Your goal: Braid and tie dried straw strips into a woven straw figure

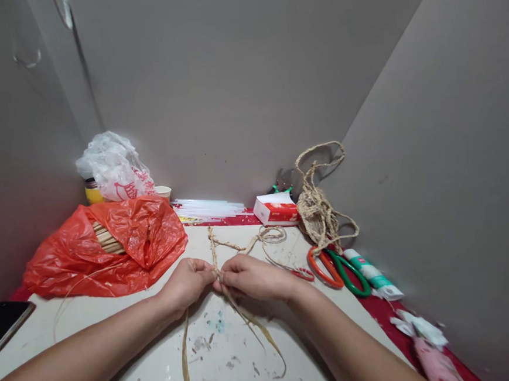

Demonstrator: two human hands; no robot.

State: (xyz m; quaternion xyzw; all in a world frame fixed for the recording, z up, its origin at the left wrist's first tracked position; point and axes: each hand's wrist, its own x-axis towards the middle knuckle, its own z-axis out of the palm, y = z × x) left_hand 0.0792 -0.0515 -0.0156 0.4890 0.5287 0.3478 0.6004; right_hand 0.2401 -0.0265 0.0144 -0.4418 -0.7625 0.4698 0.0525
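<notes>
My left hand point(186, 282) and my right hand point(252, 277) meet at the middle of the white board point(116, 336), both pinched on the same bundle of tan straw strips point(217, 271). A braided length of the straw point(223, 244) runs away from my fingers toward the back. Loose strip ends point(251, 326) trail from under my hands toward me, curling on the board. Both sets of fingers are closed tight round the strands.
A red plastic bag point(109, 243) with wooden sticks lies at back left, a white bag point(114, 169) behind it. A phone point(3, 325) sits at the left edge. Right: rope tangle point(320, 209), red-white box point(277, 209), orange and green scissors point(340, 269), a glue tube point(371, 274). Grey walls enclose everything.
</notes>
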